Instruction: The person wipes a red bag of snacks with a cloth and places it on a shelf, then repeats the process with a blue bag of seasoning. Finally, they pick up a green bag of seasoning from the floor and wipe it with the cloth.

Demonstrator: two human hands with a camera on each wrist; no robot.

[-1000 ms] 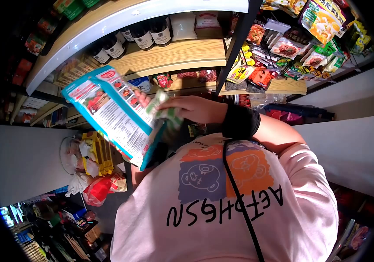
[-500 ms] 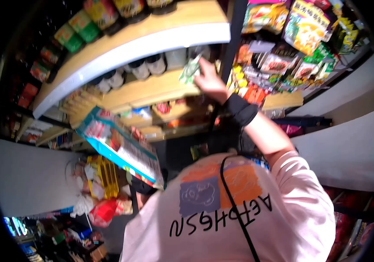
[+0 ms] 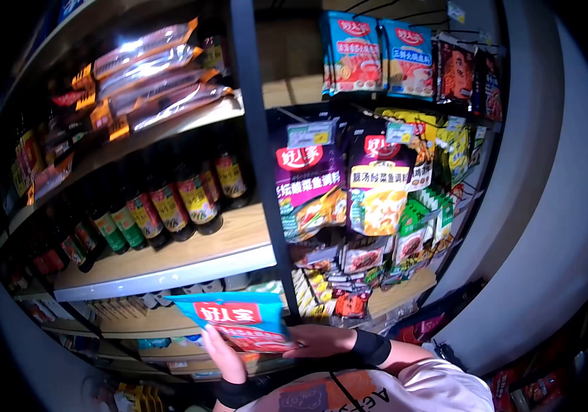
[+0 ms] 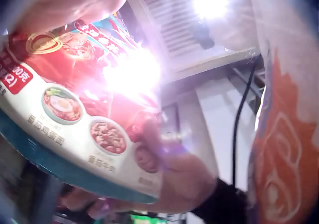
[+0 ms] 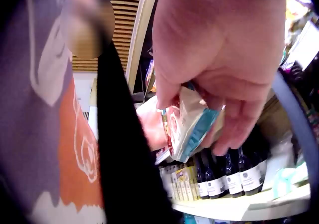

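Observation:
A teal-edged seasoning packet with a red and white front is held up before the chest, face upward. At its near left edge my left hand grips it, thumb lying over the front. My right hand pinches the right edge; in the right wrist view its thumb and fingers curl round the packet's end. The left wrist view shows the printed front close up, with small pictures of bowls of food and strong glare. Part of the left hand's fingers is hidden behind the packet.
Dark sauce bottles line the shelf ahead. Hanging packets fill the rack to the right, with similar blue packets at its top. A pale green-and-white item lies beside white-labelled bottles lower down.
My right hand has left the lower shelf, where it held the green-and-white packet, and now pinches the teal packet. That packet has turned front side up. The head view has tilted up to higher shelves.

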